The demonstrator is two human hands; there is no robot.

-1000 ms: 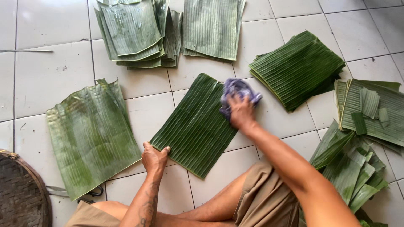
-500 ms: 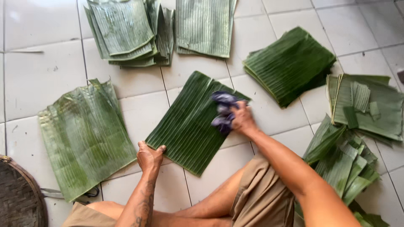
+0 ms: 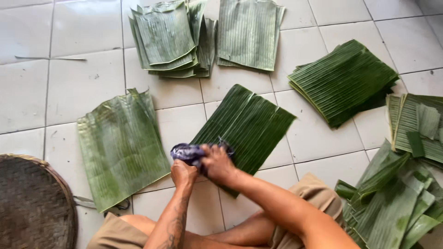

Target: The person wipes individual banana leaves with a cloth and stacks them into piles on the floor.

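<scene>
Now both hands (image 3: 203, 165) (touching) clutch the purple cloth (image 3: 187, 152) over the leaf (image 3: 247, 124).

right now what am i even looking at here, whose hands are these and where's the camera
The camera sits on a person's head and looks down, so the two bare arms coming up from the bottom are that person's own. They sit on a white tiled floor with knees in tan shorts.

The right hand grips a purple cloth at the near end of a dark green banana leaf. The left hand is right beside it, touching the cloth too.

Around them lie more leaves: a paler leaf to the left, two pale stacks at the top, a dark stack to the right, and leaf offcuts at lower right. A woven basket shows at lower left.
</scene>
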